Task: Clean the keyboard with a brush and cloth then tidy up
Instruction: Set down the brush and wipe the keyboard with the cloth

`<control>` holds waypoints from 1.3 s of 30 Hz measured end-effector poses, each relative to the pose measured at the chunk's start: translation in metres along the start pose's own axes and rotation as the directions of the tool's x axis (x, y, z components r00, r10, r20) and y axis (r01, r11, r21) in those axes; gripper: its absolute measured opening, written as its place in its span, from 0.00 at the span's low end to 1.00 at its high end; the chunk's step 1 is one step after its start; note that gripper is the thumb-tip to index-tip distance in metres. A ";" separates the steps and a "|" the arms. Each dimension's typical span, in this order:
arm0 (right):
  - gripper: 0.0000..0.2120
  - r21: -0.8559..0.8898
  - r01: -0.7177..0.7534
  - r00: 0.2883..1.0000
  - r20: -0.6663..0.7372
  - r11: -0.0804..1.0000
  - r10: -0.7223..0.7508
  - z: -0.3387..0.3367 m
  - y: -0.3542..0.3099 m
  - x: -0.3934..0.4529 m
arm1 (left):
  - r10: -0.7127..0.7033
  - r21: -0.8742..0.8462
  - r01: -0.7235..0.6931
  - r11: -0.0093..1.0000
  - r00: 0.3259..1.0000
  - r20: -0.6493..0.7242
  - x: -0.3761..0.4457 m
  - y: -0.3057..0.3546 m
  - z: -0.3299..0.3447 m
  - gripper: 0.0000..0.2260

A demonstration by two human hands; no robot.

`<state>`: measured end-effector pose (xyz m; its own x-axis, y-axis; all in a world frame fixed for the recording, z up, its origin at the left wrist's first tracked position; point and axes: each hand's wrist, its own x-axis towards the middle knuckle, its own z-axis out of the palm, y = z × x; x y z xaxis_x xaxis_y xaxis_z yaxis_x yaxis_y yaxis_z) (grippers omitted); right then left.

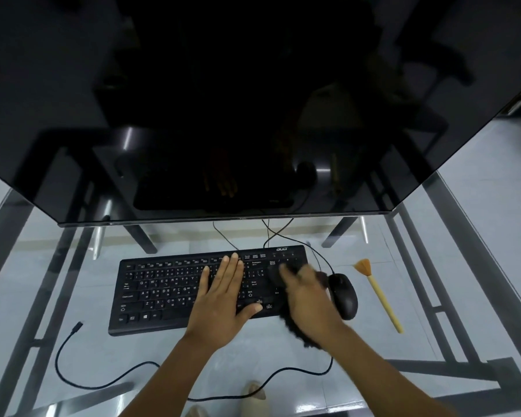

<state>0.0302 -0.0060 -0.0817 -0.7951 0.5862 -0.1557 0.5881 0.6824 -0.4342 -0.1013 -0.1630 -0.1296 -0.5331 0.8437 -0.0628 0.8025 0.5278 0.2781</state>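
Resting flat on the black keyboard, the left hand has its fingers spread and straight, palm down over the middle keys, holding nothing. The right hand is blurred; it presses a dark cloth against the keyboard's right end, fingers curled on the fabric, which trails off the near edge. The keyboard lies on the glass tabletop below a dark monitor. A black mouse sits just beside the right hand. The brush lies apart to the right, bristles pointing away. A loose black cable curls near the front.
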 end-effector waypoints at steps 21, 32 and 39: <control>0.17 -0.015 0.107 0.987 0.126 0.994 -0.104 0.001 -0.062 0.043 | -0.376 -0.126 0.369 0.921 0.926 -0.034 -0.070 -0.113 -0.044 0.49; 0.19 -0.072 0.081 0.997 0.005 0.994 -0.081 0.023 -0.095 0.053 | -0.359 -0.223 0.346 0.911 0.933 -0.016 -0.091 -0.132 -0.042 0.53; 0.20 -0.067 0.296 0.934 0.231 0.953 -0.273 0.025 -0.083 0.012 | -0.367 -0.200 0.354 0.913 0.930 -0.028 -0.095 -0.136 -0.041 0.52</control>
<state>-0.0319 -0.0668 -0.0692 -0.9375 0.2596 -0.2318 0.3352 0.8527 -0.4007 -0.1710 -0.3189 -0.1224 -0.7976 0.5882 -0.1336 0.4905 0.7614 0.4239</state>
